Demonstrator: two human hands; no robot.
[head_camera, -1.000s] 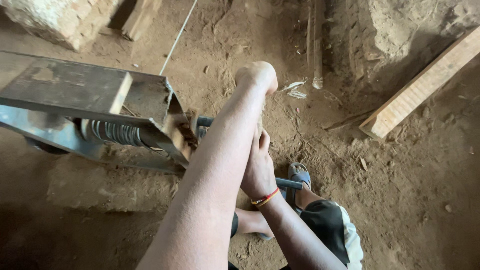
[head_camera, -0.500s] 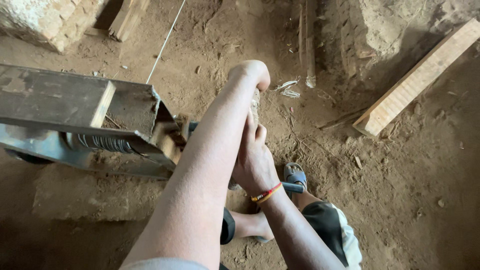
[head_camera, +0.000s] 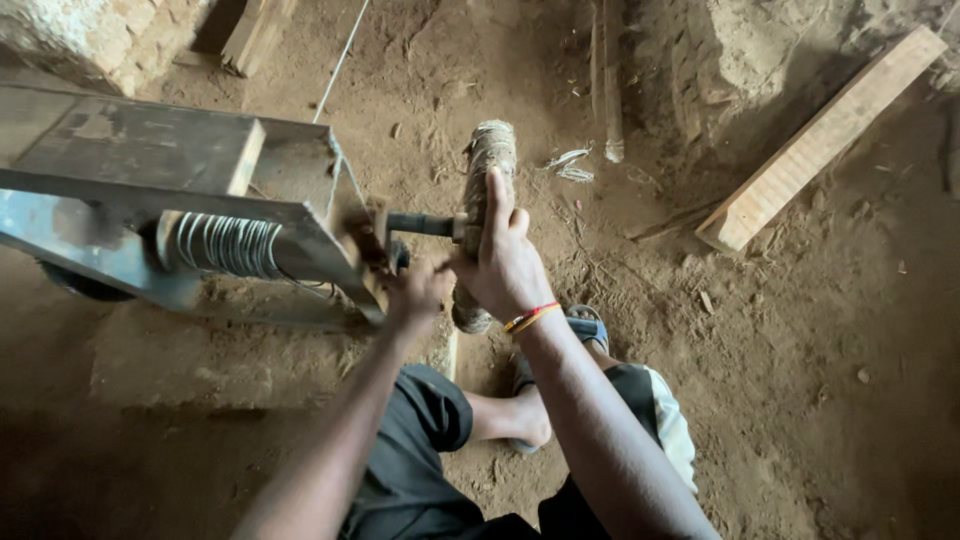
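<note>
This looks like a rough workshop with a dirt floor (head_camera: 800, 400). A metal machine (head_camera: 170, 200) with a wire coil (head_camera: 225, 245) stands just left of the fingers. A plank (head_camera: 820, 140) lies far right of them, a brick wall (head_camera: 90, 40) far left.

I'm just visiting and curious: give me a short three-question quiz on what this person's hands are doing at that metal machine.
1. True or false: the right hand rests on the wrapped handle.
2. The left hand is nearest to: A the plank, B the frame, C the sandal.
3. Fill in: wire is coiled on the ___ inside the frame.

Key: 1 true; 2 B; 3 rod.
</note>
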